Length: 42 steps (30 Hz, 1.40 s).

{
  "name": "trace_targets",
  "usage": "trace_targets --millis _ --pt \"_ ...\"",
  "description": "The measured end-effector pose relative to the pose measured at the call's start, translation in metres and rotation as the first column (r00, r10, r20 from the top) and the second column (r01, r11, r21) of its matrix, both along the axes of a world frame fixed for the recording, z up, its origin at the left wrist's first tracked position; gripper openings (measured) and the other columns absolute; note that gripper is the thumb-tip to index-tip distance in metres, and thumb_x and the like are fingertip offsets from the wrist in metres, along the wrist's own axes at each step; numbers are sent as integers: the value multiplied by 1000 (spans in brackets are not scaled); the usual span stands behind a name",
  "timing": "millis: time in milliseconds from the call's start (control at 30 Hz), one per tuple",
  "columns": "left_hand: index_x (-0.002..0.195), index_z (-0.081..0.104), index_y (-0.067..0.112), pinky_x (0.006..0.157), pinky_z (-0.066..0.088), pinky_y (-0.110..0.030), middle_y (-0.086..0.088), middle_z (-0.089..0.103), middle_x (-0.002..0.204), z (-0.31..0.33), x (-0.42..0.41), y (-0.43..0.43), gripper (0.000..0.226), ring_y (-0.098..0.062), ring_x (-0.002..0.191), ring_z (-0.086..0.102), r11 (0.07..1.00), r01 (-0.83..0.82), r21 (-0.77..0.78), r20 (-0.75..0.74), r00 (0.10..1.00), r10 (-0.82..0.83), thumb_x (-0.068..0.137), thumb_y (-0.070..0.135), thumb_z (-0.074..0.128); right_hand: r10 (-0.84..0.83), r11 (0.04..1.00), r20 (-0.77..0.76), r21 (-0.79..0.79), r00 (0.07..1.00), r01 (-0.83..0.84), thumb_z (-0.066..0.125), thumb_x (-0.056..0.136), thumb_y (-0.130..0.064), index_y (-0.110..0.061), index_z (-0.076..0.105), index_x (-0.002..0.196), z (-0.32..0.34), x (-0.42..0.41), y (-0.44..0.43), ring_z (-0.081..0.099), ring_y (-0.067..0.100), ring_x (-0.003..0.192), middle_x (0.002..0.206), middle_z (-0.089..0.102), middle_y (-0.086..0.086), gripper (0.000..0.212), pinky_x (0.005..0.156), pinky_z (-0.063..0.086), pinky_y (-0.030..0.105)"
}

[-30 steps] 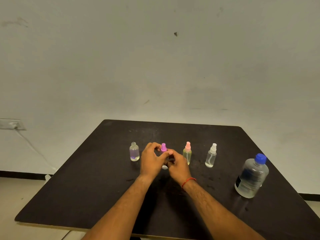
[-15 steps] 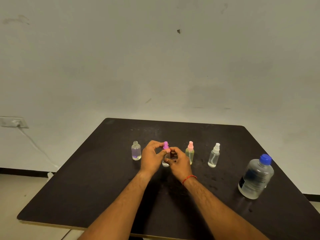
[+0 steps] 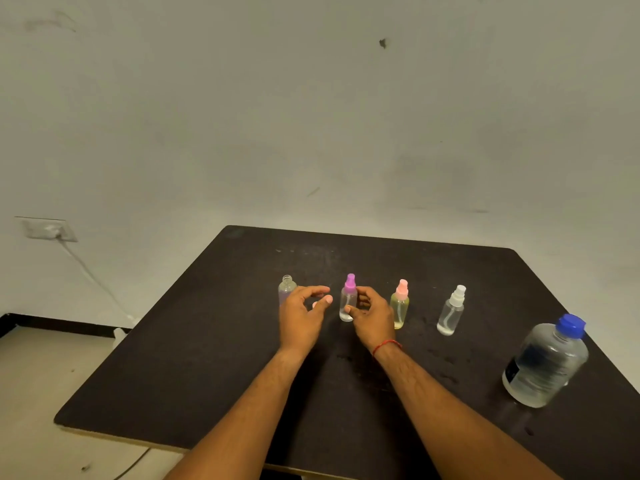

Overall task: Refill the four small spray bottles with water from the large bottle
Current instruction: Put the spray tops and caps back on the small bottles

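Observation:
Four small spray bottles stand in a row on the black table [image 3: 214, 358]. The leftmost bottle [image 3: 286, 289] has no cap and its neck is bare. To its right are the purple-capped bottle [image 3: 348, 299], the pink-capped yellowish bottle [image 3: 400, 306] and the white-capped clear bottle [image 3: 452, 311]. My right hand [image 3: 372, 318] still holds the purple-capped bottle, thumb on its front and fingers curled behind it. My left hand [image 3: 303, 315] hovers just left of it, fingers loosely curled and holding nothing, partly hiding the uncapped bottle. The large blue-capped water bottle [image 3: 547, 363] stands closed at the right.
Water drops spot the table around the small bottles. The table's right edge runs close to the large bottle. A wall socket [image 3: 48, 229] with a white cable is at the left, above the floor.
My left hand has let go of the purple cap and drawn away to the left. My right hand stays on that bottle. The view has shifted a little.

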State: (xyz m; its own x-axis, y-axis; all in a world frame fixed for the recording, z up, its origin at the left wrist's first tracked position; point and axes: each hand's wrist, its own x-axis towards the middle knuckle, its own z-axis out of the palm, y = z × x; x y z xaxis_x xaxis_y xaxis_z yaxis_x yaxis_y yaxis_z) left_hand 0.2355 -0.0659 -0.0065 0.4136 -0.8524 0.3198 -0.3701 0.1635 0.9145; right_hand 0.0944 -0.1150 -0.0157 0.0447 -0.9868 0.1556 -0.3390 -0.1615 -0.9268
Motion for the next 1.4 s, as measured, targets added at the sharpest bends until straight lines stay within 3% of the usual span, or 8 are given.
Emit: trace_targets --millis 200,433,600,800,1000,1133,1267,1400 --pt "93 78 21 76 47 -7 17 73 90 -9 9 10 13 6 90 66 997 -55 -51 -78 996 51 86 11 76 -40 999 -31 -22 999 39 76 81 -9 -24 60 117 -3 -1 11 58 -2 88 104 61 -12 42 70 46 7" --pt "79 68 28 69 44 -10 10 66 84 -16 34 19 14 -2 82 63 967 -239 -88 -76 970 233 86 18 76 -150 971 -40 -196 988 139 74 82 -11 -24 62 87 -5 10 36 61 6 74 83 61 -8 19 68 54 21" --pt "99 60 30 74 42 -16 11 57 99 -17 54 17 27 -2 94 58 957 -290 -24 -60 956 289 82 23 80 -33 947 -245 -316 969 -47 72 85 -19 -20 67 99 1 35 41 60 3 79 90 63 -8 15 72 52 17" --pt "128 56 28 74 36 -8 10 53 122 -22 67 1 57 -5 109 53 975 -193 113 -22 980 197 79 28 83 58 943 -573 -237 817 -234 59 92 -13 -12 52 135 12 59 30 51 21 119 128 54 7 44 102 41 28" --pt "137 57 26 92 44 -19 5 62 132 -30 71 -14 66 -10 118 59 982 -106 156 1 994 108 77 30 85 111 951 -712 -128 694 -283 58 86 -5 -13 62 117 12 68 23 55 23 106 113 56 7 32 93 48 33" --pt "129 63 28 81 44 -12 11 69 116 -31 71 -19 55 -6 101 65 985 -73 156 25 997 70 78 29 85 107 945 -678 -159 727 -287 58 86 -4 -17 60 99 13 67 26 56 19 89 98 54 2 19 75 48 27" --pt "124 66 27 78 47 -13 9 71 112 -29 74 -21 49 -2 93 64 986 -75 148 53 996 68 78 28 85 51 959 -494 -220 868 -181 66 80 -5 -21 53 86 19 65 26 52 10 77 87 54 -2 21 62 35 14" --pt "125 66 26 83 51 -20 7 71 114 -30 74 -16 51 -5 98 64 990 -76 119 73 995 68 77 31 85 75 962 -322 -226 944 -153 69 78 1 -18 68 111 33 68 28 56 8 92 100 59 -3 38 82 40 8"
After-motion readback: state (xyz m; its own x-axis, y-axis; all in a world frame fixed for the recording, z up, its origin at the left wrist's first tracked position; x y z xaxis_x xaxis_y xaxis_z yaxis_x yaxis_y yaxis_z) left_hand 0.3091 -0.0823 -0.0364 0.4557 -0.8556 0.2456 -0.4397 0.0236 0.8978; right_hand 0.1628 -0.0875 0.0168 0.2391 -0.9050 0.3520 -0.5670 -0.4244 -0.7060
